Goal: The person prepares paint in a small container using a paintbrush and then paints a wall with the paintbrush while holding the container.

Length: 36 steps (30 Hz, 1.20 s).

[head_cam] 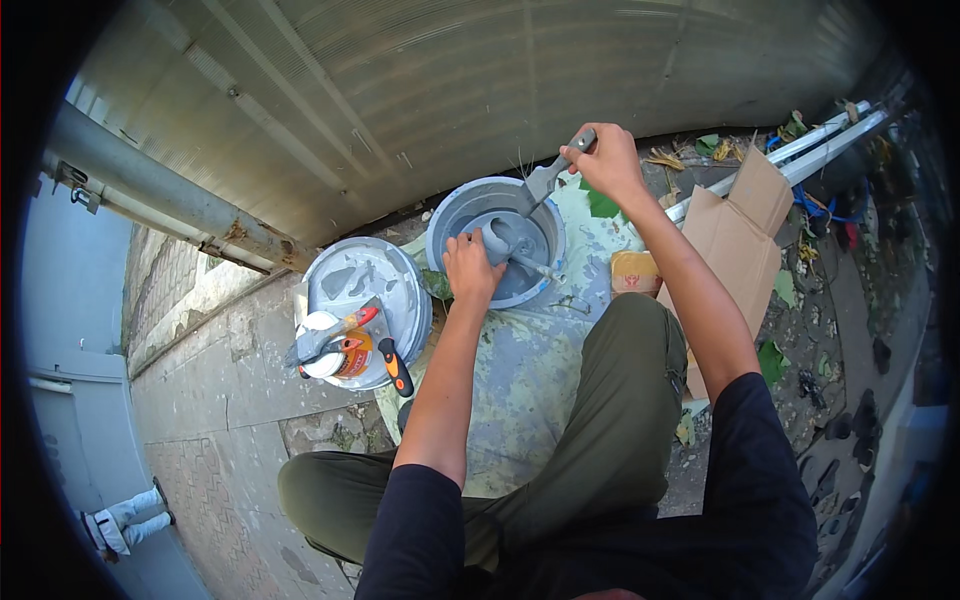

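My right hand point(606, 166) grips the handle of a flat tool point(541, 184) coated in grey paint; its coating hides whether it is a brush or a scraper. The tool's broad end hangs over the far right rim of a bucket point(442, 202) with grey paint inside. In my left hand point(474, 268) is a small grey-coated cup point(496, 238), tilted over the bucket with its mouth showing. Beside the cup, a paint-smeared rod point(541, 268) reaches across to the bucket's right rim. The bucket stands on a paint-spotted pale green sheet point(517, 375).
To the left, a paint-smeared bucket lid point(367, 259) carries a red-handled paintbrush point(330, 337), a labelled tub point(356, 358) and an orange-and-black handle point(395, 367). Cardboard point(724, 255) and a yellow block point(634, 271) lie right. A translucent panel wall point(465, 90) rises ahead. A person point(127, 519) stands far left.
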Tool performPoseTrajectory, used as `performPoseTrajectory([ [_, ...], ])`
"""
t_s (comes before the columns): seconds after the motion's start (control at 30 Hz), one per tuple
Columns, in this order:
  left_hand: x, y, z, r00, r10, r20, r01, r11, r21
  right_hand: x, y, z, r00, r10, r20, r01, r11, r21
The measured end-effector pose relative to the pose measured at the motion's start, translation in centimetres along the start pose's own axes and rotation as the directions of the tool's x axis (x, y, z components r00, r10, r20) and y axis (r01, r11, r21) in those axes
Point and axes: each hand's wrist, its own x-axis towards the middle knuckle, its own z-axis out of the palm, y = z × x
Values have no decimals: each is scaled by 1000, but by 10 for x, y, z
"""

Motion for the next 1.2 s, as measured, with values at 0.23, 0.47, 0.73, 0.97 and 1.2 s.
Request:
performPoseTrajectory([
  [0.23, 12, 9, -6, 999, 3, -46, -9, 992, -129, -7, -22, 3, 998, -53, 37, 51, 997, 51],
  [0.47, 10, 21, -22, 997, -15, -73, -1, 977, -212, -11, -23, 26, 985, -130, 114, 123, 990, 68],
  [0.73, 2, -1, -20, 988, -18, -154, -18, 973, -230, -12, -46, 9, 941, -198, 274, 177, 979, 101],
  [0.97, 0, -6, -24, 984, -83, -160, 40, 966, -255, -13, -50, 1, 952, -239, 191, 221, 969, 107],
  [1.2, -2, -5, -23, 972, -90, -215, 25, 957, -290, -23, -55, 5, 945, -271, 183, 266, 962, 52],
])
